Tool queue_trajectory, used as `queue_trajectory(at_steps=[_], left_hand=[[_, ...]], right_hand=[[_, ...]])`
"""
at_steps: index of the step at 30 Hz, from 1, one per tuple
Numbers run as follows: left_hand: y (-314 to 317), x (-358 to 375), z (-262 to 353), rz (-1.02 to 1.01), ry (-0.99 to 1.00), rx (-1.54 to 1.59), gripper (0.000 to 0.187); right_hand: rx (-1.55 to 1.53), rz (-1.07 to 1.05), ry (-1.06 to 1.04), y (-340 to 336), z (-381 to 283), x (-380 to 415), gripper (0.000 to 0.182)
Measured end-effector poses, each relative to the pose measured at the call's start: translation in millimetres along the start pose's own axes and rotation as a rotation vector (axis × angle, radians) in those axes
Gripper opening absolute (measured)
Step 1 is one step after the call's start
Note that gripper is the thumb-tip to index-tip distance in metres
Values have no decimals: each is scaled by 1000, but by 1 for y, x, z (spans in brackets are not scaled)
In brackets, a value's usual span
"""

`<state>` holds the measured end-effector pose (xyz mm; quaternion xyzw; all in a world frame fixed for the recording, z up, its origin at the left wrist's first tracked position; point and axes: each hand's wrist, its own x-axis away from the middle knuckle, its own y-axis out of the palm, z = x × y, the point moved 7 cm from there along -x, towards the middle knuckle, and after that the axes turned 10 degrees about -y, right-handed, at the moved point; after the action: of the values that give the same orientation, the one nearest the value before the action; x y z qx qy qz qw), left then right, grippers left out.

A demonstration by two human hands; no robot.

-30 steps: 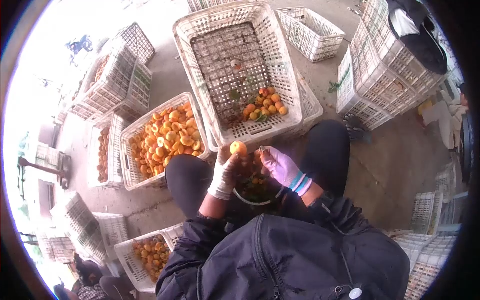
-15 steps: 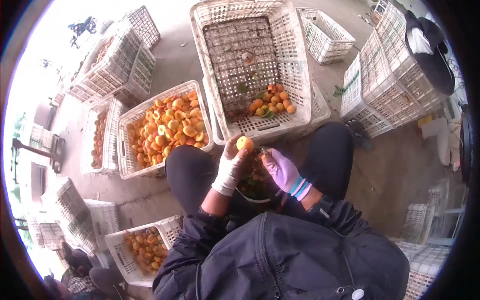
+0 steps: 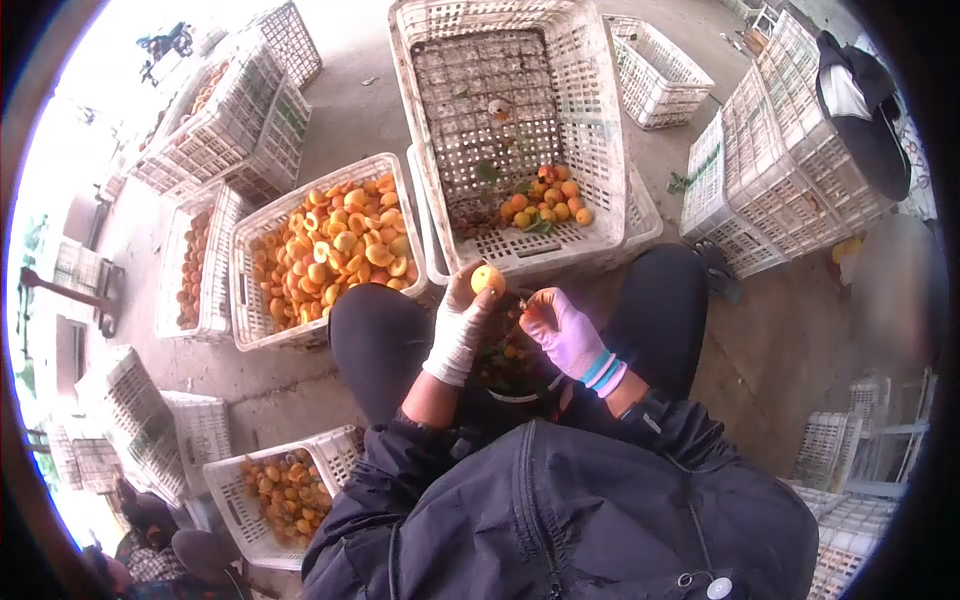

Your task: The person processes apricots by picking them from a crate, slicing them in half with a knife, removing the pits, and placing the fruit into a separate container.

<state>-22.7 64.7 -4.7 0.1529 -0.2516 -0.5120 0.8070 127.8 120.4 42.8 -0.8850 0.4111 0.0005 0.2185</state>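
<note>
In a white glove, my left hand (image 3: pixel 452 335) is closed round an orange apricot (image 3: pixel 487 279), held up between thumb and fingers. Just to its right is my right hand (image 3: pixel 568 338), in a purple glove with a teal-striped cuff. Its fingers are pinched together, and a small object at their tips is too small to make out. Below both hands, between my knees, stands a bucket (image 3: pixel 515 398) with dark reddish and green bits inside. In front, a tilted white crate (image 3: pixel 590 130) has several whole apricots (image 3: pixel 547 203) and leaves gathered at its near end.
Left of my knee is a crate (image 3: pixel 243 300) heaped with halved apricots (image 3: pixel 335 245). Another crate (image 3: pixel 225 490) of apricots lies lower left, near a seated person (image 3: pixel 165 550). Stacked crates (image 3: pixel 760 160) with a dark cap (image 3: pixel 865 100) stand at right.
My right hand has shifted slightly, and the small object at its fingertips shows less. The apricot stays in my left hand. A blurred shape has appeared at the far right.
</note>
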Motion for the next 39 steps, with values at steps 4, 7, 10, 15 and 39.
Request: queue_trajectory(at_steps=[4,7,10,15,39], left_hand=[[-1,-2,-4,-7,-14,34,54],[-5,-4,-7,1,-3,-5,52],[-6,-4,-7,1,7,-32,51],[-2,-1,-6,-11,-22,34,48],[5,1,-11,-77,49,-59,46]], right_hand=[[14,5,-106,5,13,4,27],[47,-20,-140,5,2,4,26],[78,-45,-117,3,-6,2,25],[69,-91,-63,3,-11,2,24],[373,66,-191,21,-7,-1,19]])
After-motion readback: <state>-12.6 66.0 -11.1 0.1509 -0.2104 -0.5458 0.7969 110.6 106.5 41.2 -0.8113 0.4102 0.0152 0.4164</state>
